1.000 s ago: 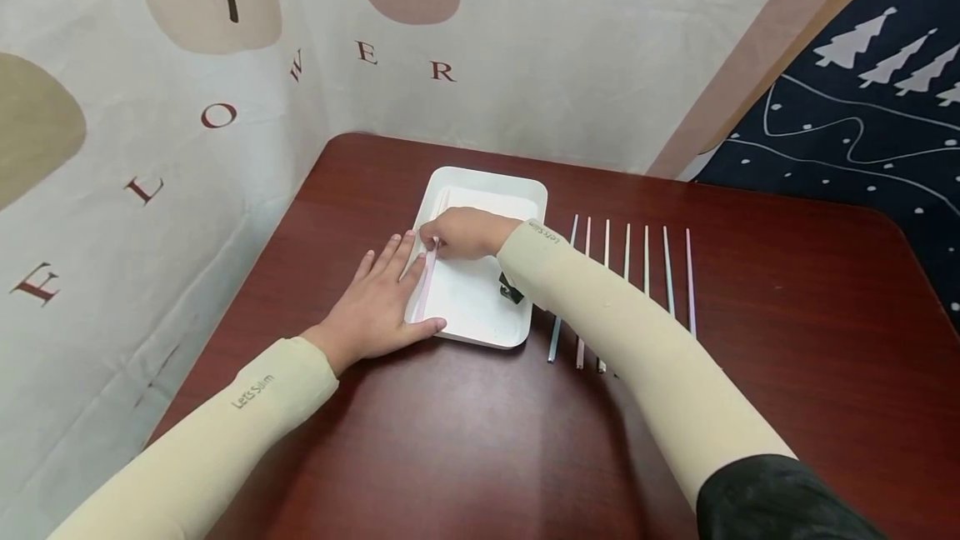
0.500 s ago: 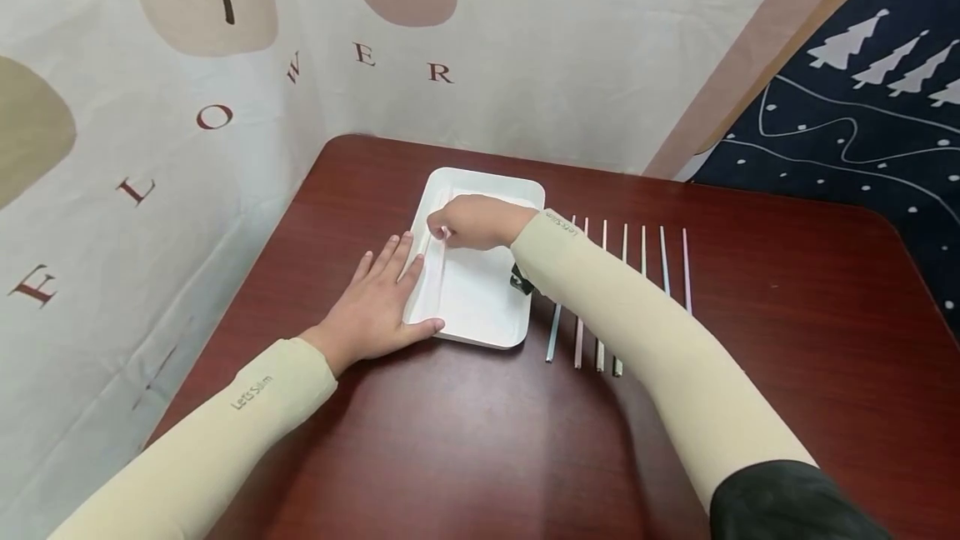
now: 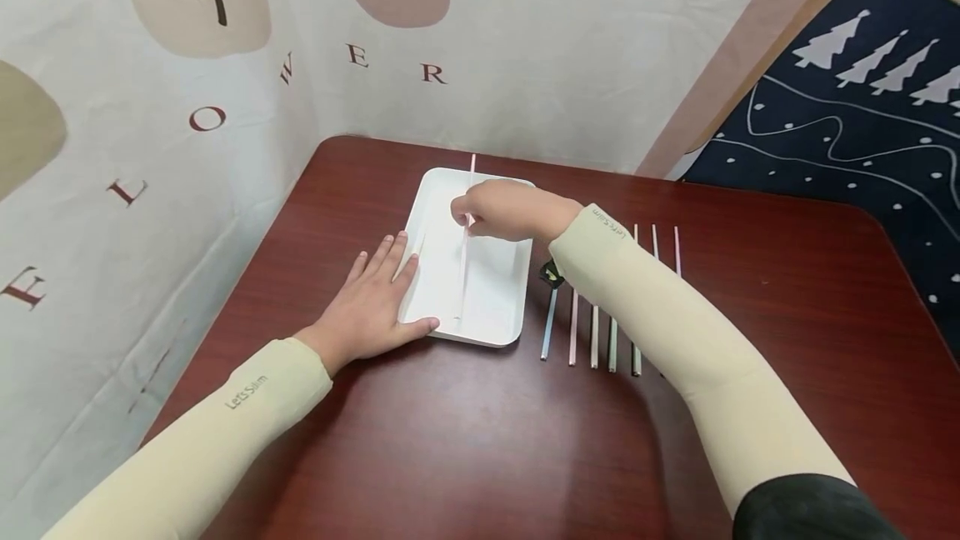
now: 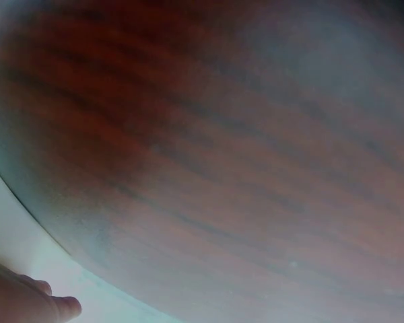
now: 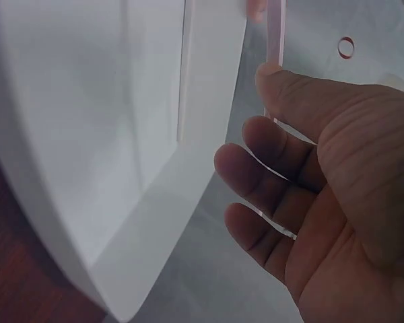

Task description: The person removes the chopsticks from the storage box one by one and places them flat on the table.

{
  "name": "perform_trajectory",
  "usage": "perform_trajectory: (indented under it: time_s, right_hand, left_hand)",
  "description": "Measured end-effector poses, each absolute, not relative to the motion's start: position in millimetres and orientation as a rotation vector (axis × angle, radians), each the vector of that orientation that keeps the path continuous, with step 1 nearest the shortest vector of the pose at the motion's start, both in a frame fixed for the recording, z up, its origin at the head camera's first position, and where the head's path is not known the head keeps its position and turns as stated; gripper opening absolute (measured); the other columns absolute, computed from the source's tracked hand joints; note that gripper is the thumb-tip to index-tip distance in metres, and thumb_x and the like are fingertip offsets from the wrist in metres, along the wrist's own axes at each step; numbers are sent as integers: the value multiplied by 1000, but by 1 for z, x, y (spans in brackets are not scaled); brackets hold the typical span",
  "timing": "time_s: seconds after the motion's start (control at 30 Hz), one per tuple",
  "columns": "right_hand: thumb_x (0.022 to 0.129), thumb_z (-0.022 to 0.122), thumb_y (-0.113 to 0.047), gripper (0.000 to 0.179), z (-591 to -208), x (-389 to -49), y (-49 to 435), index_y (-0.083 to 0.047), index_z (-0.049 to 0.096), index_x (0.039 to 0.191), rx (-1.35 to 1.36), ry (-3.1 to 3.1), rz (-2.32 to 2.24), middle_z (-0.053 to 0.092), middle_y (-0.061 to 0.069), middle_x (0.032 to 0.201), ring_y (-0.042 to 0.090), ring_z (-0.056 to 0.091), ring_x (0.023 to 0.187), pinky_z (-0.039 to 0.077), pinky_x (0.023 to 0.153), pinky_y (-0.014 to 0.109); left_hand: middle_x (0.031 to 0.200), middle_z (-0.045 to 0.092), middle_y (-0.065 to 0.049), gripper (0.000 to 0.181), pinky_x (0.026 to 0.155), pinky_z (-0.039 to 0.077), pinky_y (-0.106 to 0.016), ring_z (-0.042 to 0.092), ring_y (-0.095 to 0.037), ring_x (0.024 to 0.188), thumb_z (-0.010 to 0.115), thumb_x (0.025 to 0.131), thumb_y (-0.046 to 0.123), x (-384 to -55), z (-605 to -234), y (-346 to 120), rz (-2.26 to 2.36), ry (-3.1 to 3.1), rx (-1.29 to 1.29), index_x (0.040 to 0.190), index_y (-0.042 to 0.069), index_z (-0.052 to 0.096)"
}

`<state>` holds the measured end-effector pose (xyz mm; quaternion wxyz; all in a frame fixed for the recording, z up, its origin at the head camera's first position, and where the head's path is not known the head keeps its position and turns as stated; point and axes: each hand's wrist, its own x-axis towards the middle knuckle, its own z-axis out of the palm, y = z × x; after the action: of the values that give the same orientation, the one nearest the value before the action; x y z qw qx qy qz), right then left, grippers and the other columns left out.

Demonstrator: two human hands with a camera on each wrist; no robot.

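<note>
My right hand (image 3: 498, 208) pinches a pale pink chopstick (image 3: 463, 265) between thumb and fingers over the white tray (image 3: 495, 307). The chopstick points away from me, its far end past the tray's back rim in the head view. In the right wrist view, thumb and fingertips meet on the chopstick (image 5: 275, 30), with the other fingers loosely bent beside the tray wall. My left hand (image 3: 367, 298) lies with fingers spread along the tray's left rim, thumb at its near edge. A thin pale line, possibly another stick, runs inside the tray's left side.
Right of the tray, several pastel chopsticks (image 3: 573, 332) lie side by side in a row on the dark red table (image 3: 450, 440), partly hidden by my right forearm. A printed white cloth (image 3: 562, 65) hangs behind the table.
My right hand has moved right and away from the tray's left side, bringing the pink chopstick up with it. The left hand stays at the tray's rim.
</note>
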<state>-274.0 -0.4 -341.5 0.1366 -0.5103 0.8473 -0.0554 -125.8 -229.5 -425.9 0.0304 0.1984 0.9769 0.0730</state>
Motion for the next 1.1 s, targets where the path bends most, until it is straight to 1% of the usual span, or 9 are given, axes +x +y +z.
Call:
perform_trajectory:
  time_s: [0.23, 0.37, 0.43, 0.6, 0.73, 0.93, 1.1]
  right_hand:
    - [98, 63, -15, 5, -332, -268, 29, -16, 64, 102, -1459, 2498, -203, 61, -2, 89, 14, 55, 83, 44, 79, 31]
    - [97, 65, -15, 4, -330, -263, 52, -16, 63, 101, -1453, 2518, -251, 59, -2, 87, 14, 54, 80, 44, 77, 32]
    - [97, 64, -12, 4, -331, -262, 67, -16, 62, 98, -1448, 2527, -297, 58, -2, 86, 14, 53, 78, 44, 76, 32]
    - [96, 63, -8, 11, -334, -260, 105, -18, 61, 92, -1395, 2574, -383, 58, -6, 86, 13, 53, 77, 45, 74, 32]
    - [95, 66, -7, 14, -339, -254, 136, -20, 62, 90, -1354, 2605, -383, 58, -8, 88, 10, 53, 77, 46, 72, 31]
    - [92, 70, -4, 19, -347, -245, 182, -21, 60, 89, -1336, 2620, -361, 55, -10, 83, 8, 51, 74, 47, 67, 30]
    - [89, 71, -1, 24, -345, -238, 219, -22, 60, 88, -1334, 2644, -338, 56, -12, 84, 6, 52, 74, 48, 67, 30]
  left_hand:
    - [165, 3, -19, 106, 115, 10, -61, 1, -35, 151, 42, 86, 80, -127, -424, -231, 213, 3014, 598, 153, -2, 31]
    - [165, 1, -18, 106, 115, 9, -61, -1, -34, 151, 41, 87, 80, -125, -424, -231, 223, 3000, 595, 154, -1, 30]
    - [165, 1, -18, 106, 115, 9, -60, -1, -34, 151, 41, 87, 80, -125, -424, -231, 229, 2996, 597, 154, -1, 30]
    - [165, 2, -19, 104, 116, 9, -60, 0, -35, 151, 43, 88, 78, -125, -423, -231, 233, 2998, 600, 154, -2, 31]
    - [164, 3, -19, 104, 115, 9, -61, 1, -35, 151, 44, 88, 77, -125, -424, -230, 231, 2996, 603, 153, -2, 31]
    - [164, 3, -20, 104, 115, 10, -61, 1, -36, 151, 44, 88, 77, -124, -424, -229, 229, 2997, 614, 153, -2, 32]
    - [164, 4, -21, 104, 114, 11, -62, 2, -37, 150, 44, 88, 77, -125, -423, -229, 245, 3000, 629, 153, -3, 32]
